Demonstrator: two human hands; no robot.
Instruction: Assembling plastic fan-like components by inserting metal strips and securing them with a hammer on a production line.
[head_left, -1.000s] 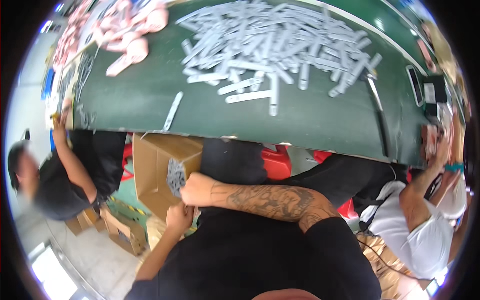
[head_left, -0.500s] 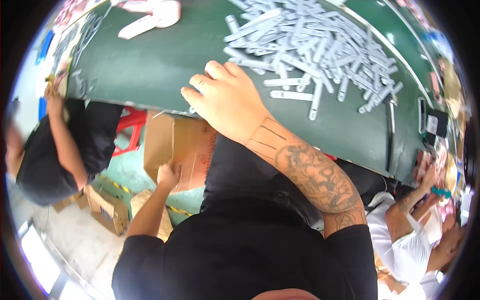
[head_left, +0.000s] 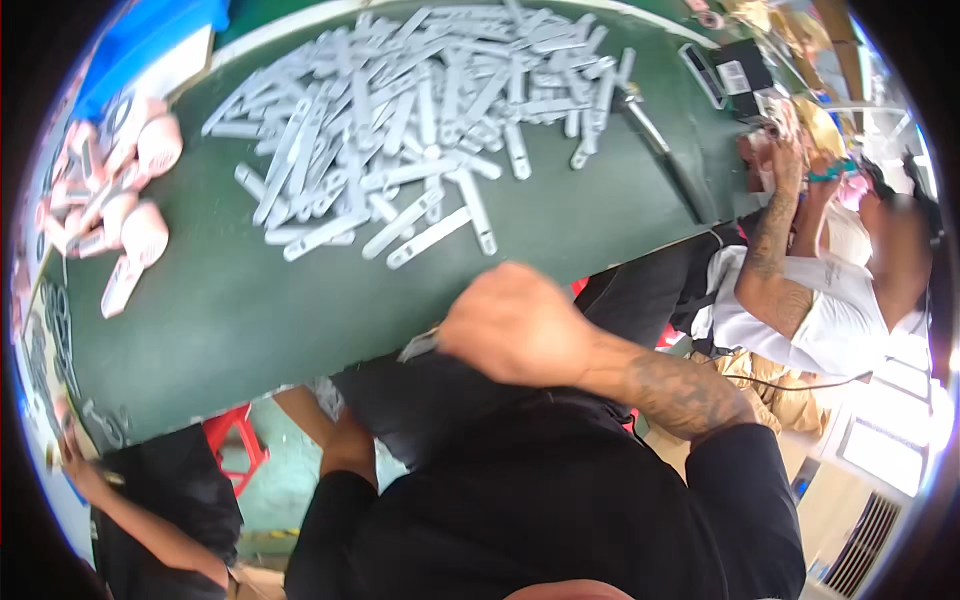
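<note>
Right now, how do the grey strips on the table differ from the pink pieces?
The grey strips are slim and straight; the pink pieces have bulky, rounded ends. The grey strips form a big, wide-spread heap; the pink pieces make a smaller group at the picture's left. Both lie loosely jumbled on the green table.

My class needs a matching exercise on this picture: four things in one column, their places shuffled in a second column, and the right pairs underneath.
1. Grey strips
2. Pink pieces
3. Black-handled tool
4. The wearer's right hand

A. Curled, at the near edge of the green table
B. On the table, to the right of the heap
C. Grouped at the far left
D. Heaped across the table's middle

Pairs: 1-D, 2-C, 3-B, 4-A
</note>
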